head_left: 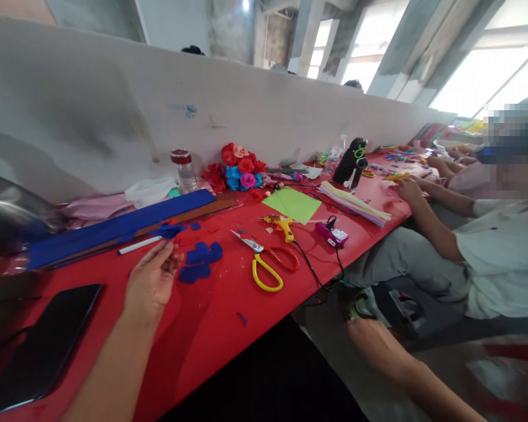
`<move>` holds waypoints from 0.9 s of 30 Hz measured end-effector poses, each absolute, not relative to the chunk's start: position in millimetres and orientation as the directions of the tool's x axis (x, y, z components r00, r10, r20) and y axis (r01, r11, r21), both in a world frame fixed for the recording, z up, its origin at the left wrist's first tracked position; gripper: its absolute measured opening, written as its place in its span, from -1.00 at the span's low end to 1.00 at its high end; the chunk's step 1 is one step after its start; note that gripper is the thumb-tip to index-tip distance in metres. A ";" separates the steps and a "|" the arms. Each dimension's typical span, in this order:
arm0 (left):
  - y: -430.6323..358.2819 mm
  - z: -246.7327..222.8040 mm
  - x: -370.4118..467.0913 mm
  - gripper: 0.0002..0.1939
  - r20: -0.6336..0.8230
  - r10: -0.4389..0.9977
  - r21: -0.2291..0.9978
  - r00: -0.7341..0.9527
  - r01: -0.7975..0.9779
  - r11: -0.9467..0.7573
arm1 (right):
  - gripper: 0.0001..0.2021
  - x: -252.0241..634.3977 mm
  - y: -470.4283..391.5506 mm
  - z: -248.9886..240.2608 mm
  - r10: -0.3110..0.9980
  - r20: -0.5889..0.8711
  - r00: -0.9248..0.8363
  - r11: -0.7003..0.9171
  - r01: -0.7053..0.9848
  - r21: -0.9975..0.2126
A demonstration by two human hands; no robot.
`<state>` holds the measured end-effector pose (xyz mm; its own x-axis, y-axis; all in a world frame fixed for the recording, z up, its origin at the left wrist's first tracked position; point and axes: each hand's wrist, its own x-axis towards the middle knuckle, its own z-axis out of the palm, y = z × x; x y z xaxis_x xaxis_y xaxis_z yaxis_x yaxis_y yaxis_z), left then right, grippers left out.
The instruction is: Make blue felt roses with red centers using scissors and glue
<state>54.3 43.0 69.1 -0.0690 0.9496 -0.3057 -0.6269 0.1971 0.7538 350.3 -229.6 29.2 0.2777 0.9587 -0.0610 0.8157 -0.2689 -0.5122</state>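
- The bare left arm is closest, coming up from the bottom.
- Its left hand has bent fingers, beside a crumpled blue bit and a white stick. I cannot tell if it pinches them.
- The right hand is low, past the edge of the red tabletop. Its fingers are hidden.
- The near edge slants up to the right. Bare red room lies between the left hand and that edge, with one small scrap.
- The white stick is thin and round. It lies longways, its right end a bit higher, by the blue bit.
- Flat blue pieces with round edges lie just right of the left hand.
- The shiny metal scissors point up and left, their loops toward the lap.
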 end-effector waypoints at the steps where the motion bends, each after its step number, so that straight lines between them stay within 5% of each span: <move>1: 43.0 67.9 52.7 -0.61 -0.310 0.948 0.756 -0.075 -0.624 0.198 | -0.78 342.5 -216.9 39.0 0.984 -0.095 0.150 -0.177 0.836 -0.519; 4: 43.9 63.8 45.3 -0.68 -0.340 0.939 0.752 -0.056 -0.615 0.236 | -0.73 328.5 -171.9 63.0 0.996 -0.066 -0.058 0.016 0.859 -0.512; 10: 46.6 51.0 29.2 -0.80 -0.410 0.907 0.726 -0.100 -0.638 0.258 | -0.75 353.6 -62.5 53.1 0.950 0.157 0.271 -0.150 0.833 -0.533; 20: 56.8 40.4 15.4 -0.84 -0.491 0.869 0.609 -0.060 -0.737 0.293 | -0.47 364.7 12.2 15.5 0.809 0.041 0.587 -0.561 0.791 -0.243; 25: 60.0 38.8 14.1 -0.83 -0.483 0.875 0.570 -0.026 -0.768 0.292 | -0.61 378.8 13.7 6.1 0.800 0.046 0.598 -0.559 0.771 -0.306; 27: 60.3 37.9 14.8 -0.83 -0.475 0.880 0.570 -0.013 -0.766 0.297 | -0.77 382.0 17.2 9.6 0.790 -0.005 0.613 -0.556 0.713 -0.428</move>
